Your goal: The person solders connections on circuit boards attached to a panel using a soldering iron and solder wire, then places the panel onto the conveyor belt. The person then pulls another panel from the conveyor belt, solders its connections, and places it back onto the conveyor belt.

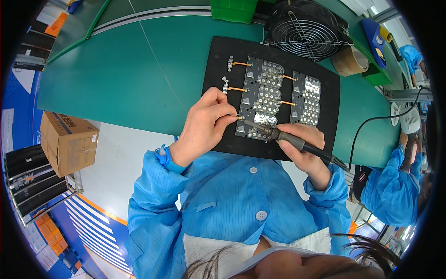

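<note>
Green worktop (139, 69) is carrying a black mat (218, 60) of circuit boards (267, 97). At the mat's near edge, the left hand (204, 128) is pinching a thin wire (233, 115) against a board, while the right hand (304, 144) is gripping a soldering iron (278, 135), tip touching the wire's end. Behind the mat, a fan (304, 28) is standing.

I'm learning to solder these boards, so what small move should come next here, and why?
Probably hold both hands steady and let the joint flow before lifting off. The soldering iron in the right hand has its tip at the left edge of the nearest circuit board, where the left hand pinches a thin wire to the same spot. Whether solder has melted is too small to tell.
</note>
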Action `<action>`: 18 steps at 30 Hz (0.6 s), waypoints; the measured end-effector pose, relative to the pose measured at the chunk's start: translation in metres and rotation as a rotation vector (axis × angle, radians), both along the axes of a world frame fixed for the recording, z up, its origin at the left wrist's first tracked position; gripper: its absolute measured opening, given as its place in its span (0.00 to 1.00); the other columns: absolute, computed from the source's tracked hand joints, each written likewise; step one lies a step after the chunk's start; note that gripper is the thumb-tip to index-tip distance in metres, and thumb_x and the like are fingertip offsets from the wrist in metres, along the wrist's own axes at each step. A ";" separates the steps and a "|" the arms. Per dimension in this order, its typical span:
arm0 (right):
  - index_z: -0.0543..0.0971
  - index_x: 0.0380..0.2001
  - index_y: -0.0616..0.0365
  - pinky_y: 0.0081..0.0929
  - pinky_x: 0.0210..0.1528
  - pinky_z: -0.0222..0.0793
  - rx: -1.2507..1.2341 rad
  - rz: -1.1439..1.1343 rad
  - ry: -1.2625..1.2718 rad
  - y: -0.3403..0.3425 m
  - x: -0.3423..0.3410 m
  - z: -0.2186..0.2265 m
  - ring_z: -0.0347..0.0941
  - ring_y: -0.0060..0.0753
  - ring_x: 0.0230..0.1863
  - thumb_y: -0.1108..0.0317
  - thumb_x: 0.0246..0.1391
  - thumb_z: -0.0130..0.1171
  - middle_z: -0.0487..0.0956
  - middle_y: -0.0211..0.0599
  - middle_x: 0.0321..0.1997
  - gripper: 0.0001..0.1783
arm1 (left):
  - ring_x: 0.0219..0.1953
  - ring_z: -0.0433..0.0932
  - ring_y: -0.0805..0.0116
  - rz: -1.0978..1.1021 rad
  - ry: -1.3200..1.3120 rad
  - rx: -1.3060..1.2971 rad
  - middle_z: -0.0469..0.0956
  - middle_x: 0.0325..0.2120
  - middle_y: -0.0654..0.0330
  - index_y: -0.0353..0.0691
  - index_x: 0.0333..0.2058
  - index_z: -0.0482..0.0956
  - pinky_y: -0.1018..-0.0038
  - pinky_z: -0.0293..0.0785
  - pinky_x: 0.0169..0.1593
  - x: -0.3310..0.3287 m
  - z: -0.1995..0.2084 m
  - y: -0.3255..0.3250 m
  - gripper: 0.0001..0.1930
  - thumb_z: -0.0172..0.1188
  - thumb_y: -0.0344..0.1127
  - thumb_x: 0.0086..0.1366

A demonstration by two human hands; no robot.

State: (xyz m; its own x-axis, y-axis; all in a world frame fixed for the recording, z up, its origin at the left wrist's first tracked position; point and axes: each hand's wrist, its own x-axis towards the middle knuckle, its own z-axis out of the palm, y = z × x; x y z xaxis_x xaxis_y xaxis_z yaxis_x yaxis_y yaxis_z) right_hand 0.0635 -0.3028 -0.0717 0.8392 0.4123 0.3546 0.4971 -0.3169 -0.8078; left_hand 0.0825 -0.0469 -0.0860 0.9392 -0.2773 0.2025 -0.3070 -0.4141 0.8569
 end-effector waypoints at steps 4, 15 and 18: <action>0.79 0.38 0.70 0.24 0.27 0.71 -0.050 -0.005 0.052 -0.001 -0.001 0.003 0.78 0.34 0.23 0.71 0.45 0.64 0.80 0.42 0.23 0.16 | 0.27 0.72 0.65 -0.002 -0.002 0.004 0.67 0.31 0.57 0.32 0.29 0.79 0.71 0.69 0.30 -0.001 0.000 0.000 0.05 0.64 0.20 0.52; 0.80 0.38 0.66 0.25 0.25 0.69 0.012 -0.019 0.028 -0.009 -0.002 0.007 0.76 0.34 0.21 0.69 0.46 0.66 0.78 0.41 0.21 0.16 | 0.29 0.69 0.73 -0.011 0.002 0.006 0.68 0.30 0.62 0.35 0.30 0.81 0.78 0.65 0.28 0.000 0.003 0.001 0.06 0.66 0.20 0.52; 0.80 0.38 0.66 0.24 0.28 0.72 0.077 -0.061 0.003 -0.024 -0.001 0.011 0.78 0.37 0.24 0.70 0.45 0.65 0.80 0.44 0.24 0.16 | 0.23 0.66 0.76 0.007 0.089 0.019 0.67 0.33 0.61 0.34 0.35 0.77 0.78 0.65 0.26 0.004 0.013 0.005 0.08 0.63 0.20 0.56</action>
